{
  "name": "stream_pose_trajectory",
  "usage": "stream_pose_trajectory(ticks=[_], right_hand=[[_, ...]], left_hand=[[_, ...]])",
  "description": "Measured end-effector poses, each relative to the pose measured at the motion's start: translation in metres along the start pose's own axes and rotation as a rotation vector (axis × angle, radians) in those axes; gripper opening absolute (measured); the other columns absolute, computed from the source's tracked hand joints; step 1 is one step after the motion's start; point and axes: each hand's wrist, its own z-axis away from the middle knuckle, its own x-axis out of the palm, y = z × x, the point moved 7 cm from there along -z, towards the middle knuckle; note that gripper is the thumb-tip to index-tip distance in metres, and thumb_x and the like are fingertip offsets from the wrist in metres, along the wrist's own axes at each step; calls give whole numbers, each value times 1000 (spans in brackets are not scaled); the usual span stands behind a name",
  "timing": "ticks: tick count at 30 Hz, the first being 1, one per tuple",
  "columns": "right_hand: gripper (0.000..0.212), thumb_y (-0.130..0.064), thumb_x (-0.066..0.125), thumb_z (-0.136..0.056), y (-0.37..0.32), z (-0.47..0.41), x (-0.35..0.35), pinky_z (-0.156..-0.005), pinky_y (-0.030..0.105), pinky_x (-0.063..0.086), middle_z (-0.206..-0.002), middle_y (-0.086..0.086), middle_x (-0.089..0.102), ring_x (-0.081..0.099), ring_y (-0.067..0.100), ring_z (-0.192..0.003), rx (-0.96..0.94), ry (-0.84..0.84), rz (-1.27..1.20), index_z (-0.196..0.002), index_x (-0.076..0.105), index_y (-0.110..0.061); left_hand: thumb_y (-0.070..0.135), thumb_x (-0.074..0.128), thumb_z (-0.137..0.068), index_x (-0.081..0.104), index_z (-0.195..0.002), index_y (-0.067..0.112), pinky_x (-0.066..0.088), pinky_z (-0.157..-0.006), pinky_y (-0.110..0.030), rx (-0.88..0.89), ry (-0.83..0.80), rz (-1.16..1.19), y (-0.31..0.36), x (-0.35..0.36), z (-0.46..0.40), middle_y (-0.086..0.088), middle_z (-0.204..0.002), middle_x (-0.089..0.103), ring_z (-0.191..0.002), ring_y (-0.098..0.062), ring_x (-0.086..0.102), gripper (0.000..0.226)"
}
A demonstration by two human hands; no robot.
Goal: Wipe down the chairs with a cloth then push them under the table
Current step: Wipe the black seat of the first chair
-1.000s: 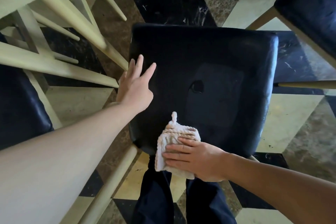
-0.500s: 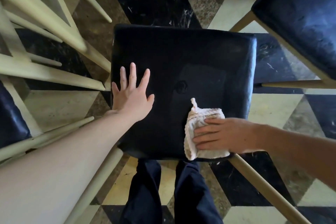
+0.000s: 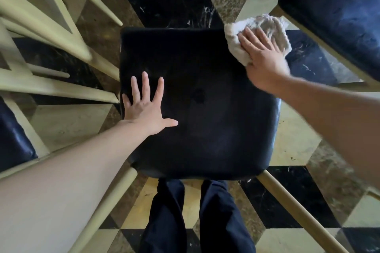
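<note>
Left hand (image 3: 145, 109), fingers spread flat, is likely steadying the seat (image 3: 205, 133). Right hand (image 3: 264, 59), fingers straight, is pressing the cloth (image 3: 234, 43) onto its far-right corner.

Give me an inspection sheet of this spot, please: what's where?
Surface: black padded chair seat on pale wooden legs, a small dark mark near its middle.
Job's things: white knitted cloth, bunched at the seat's far right corner.
Clutter: nothing seen.
Hands: left hand flat on the seat, fingers spread; right hand presses the cloth.
Cables: nothing seen.
Surroundings: another dark-seated chair at right, pale chair frames at left, black, cream and brown marble floor, dark trousers below.
</note>
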Motion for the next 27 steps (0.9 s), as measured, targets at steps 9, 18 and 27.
stream_pose_trajectory(ticks=[9, 18, 27], right_hand=[[75, -15, 41, -96, -93, 21, 55, -127, 46, 0, -171, -5, 2, -7, 21, -156, 99, 80, -152, -163, 8, -26], [74, -26, 32, -93, -166, 199, 142, -124, 48, -6, -169, -7, -3, -22, 19, -153, -478, -338, -5, -163, 8, -27], [92, -27, 63, -83, -65, 194, 110, -125, 47, -1, -170, -5, 8, -4, 21, -157, -1196, -437, 460, -162, 17, -24]], left_hand=[[72, 72, -76, -22, -157, 38, 7, -124, -60, 38, 20, 27, 4, -14, -5, -5, -160, -43, -149, -34, -34, 129], [38, 79, -87, -20, -158, 38, 11, -124, -58, 32, 5, 33, -9, -14, 7, -4, -161, -40, -150, -33, -30, 122], [39, 76, -89, -23, -158, 33, 11, -125, -58, 85, 75, 19, -12, -10, 11, -8, -161, -39, -150, -35, -30, 121]])
